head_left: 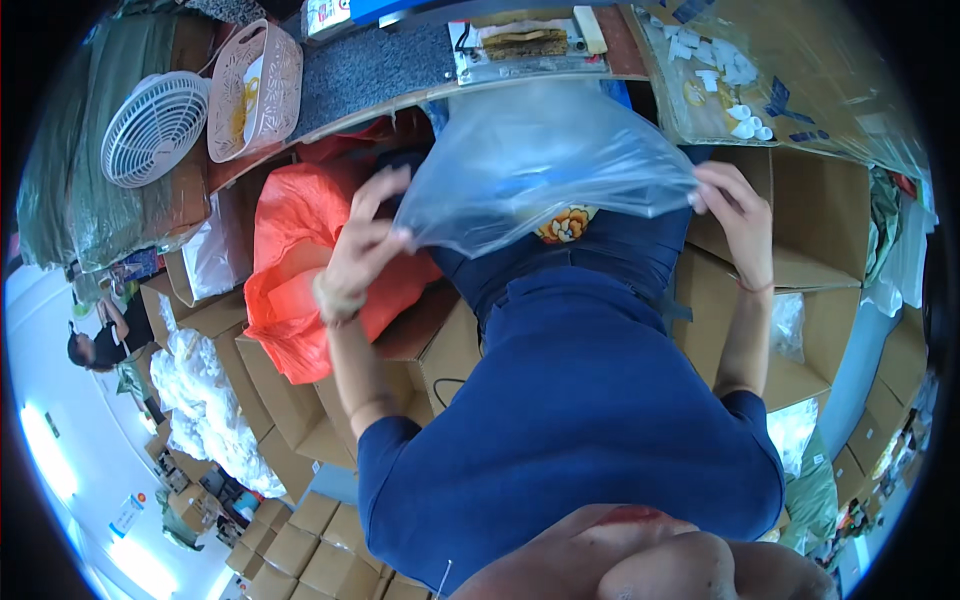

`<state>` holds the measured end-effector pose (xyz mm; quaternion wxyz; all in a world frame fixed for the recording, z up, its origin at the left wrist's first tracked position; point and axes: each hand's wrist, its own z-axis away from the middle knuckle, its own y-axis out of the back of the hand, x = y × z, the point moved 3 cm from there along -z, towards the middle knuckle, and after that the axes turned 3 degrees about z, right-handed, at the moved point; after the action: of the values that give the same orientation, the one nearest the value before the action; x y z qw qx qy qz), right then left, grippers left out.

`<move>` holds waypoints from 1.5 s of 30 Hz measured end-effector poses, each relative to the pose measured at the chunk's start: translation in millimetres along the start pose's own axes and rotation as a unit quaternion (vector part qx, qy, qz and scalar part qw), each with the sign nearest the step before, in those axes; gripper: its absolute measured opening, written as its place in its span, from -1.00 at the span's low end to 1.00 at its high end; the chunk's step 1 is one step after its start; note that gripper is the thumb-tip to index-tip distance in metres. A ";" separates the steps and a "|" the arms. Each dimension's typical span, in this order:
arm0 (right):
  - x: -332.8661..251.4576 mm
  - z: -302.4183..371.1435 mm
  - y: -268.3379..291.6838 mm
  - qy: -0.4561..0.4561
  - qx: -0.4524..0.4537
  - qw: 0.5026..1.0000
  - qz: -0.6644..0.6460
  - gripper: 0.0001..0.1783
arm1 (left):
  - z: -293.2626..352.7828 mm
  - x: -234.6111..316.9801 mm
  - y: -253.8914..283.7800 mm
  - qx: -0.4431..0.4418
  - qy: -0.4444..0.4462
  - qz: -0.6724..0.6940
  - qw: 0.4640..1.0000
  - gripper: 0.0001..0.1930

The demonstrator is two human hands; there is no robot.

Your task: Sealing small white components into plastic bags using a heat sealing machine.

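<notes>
A large clear plastic bag is stretched out in front of my body, its far part lying at the table's front edge. My left hand pinches the bag's near left corner, fingers slightly blurred, with a band around the wrist. The opposite corner is gripped between the thumb and fingers of my right hand. Between the two hands the bag's near edge hangs loose and creased over my lap. Beyond the bag, a device with a worn brown strip sits on the table.
A white fan and a pale openwork basket stand at the far left. A red plastic bag lies beside my left arm. Open cardboard boxes flank me. Small white pieces lie at the far right. Another person is at left.
</notes>
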<state>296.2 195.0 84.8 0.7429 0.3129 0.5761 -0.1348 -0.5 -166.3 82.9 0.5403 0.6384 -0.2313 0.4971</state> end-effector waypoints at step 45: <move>9.8 -62.1 -149.0 0.320 0.082 0.932 0.150 -0.88 | -165.9 -100.7 -131.5 -0.150 0.110 0.627 0.756 -0.60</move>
<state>167.7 120.7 20.8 0.5021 0.4822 0.7168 0.0387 4.9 2.6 -79.6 0.2184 0.2019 -0.5904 0.7503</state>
